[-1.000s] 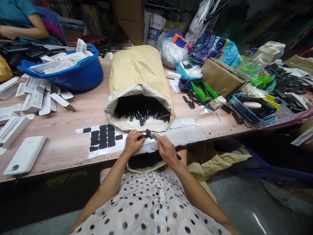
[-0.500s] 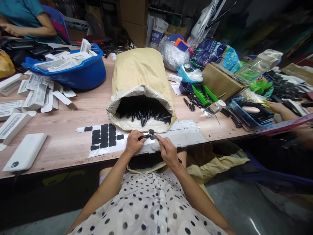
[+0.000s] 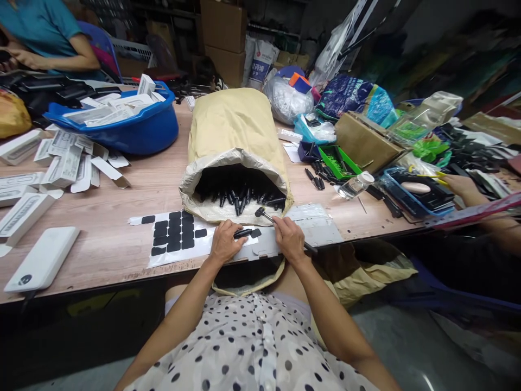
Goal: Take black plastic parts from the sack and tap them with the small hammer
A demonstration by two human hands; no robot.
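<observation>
In my right hand (image 3: pixel 290 238) is a small hammer (image 3: pixel 259 212) with a dark head and a metal shaft; the end of its handle sticks out past my wrist. The head is raised, apart from the work. My left hand (image 3: pixel 224 240) grips a slim black tube-like part (image 3: pixel 243 233) lying low over a grey board (image 3: pixel 317 220) at the table edge. Just right of the part lies a black rounded patch (image 3: pixel 255 233). To the left, a white sheet (image 3: pixel 163 259) carries several black rounded squares. Ahead, an open tan sack (image 3: pixel 232 119) holds many black pointed parts (image 3: pixel 237 200).
A blue basin (image 3: pixel 134 133) of white boxes stands at the left, with loose white boxes (image 3: pixel 63 165) and a white power bank (image 3: pixel 43 259) nearby. Rightward are a green tray (image 3: pixel 337 163), a clear bottle (image 3: pixel 354 184) and a cardboard box (image 3: pixel 364 142). Co-workers sit left and right.
My right hand has moved right, and the hammer head has shifted up and away from the black part. My left hand keeps hold of that part near the same spot. The view has shifted slightly.
</observation>
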